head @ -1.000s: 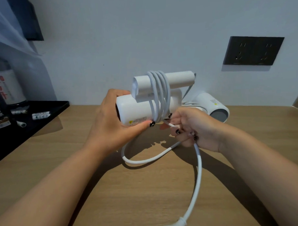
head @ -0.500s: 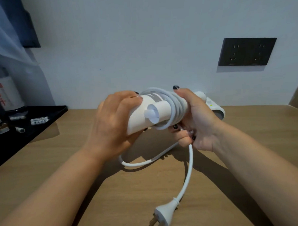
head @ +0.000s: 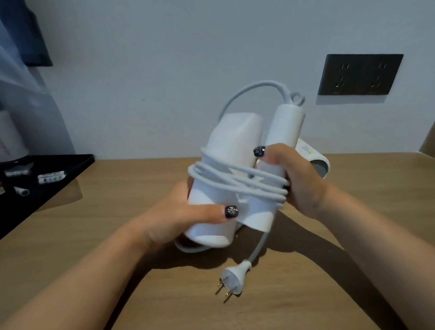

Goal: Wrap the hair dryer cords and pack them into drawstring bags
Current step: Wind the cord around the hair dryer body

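Observation:
I hold a white folded hair dryer (head: 233, 145) upright above the wooden table (head: 305, 303). Its white cord (head: 238, 181) runs in several loops around the barrel and the folded handle. My left hand (head: 182, 220) grips the lower end of the barrel, thumb across the front. My right hand (head: 297, 182) grips the handle and the cord loops on the right side. The loose end of the cord hangs down to the white plug (head: 232, 277), which lies on the table with its prongs toward me. A second white hair dryer (head: 315, 159) lies behind my right hand, mostly hidden.
A black tray (head: 50, 183) at the left holds small white sachets and a bottle. A dark wall socket panel (head: 360, 74) sits on the white wall at the right. No drawstring bag is in view.
The dryer has turned from lying sideways to standing upright in my hands. More cord has gone around it, and the plug has been drawn closer to the dryer.

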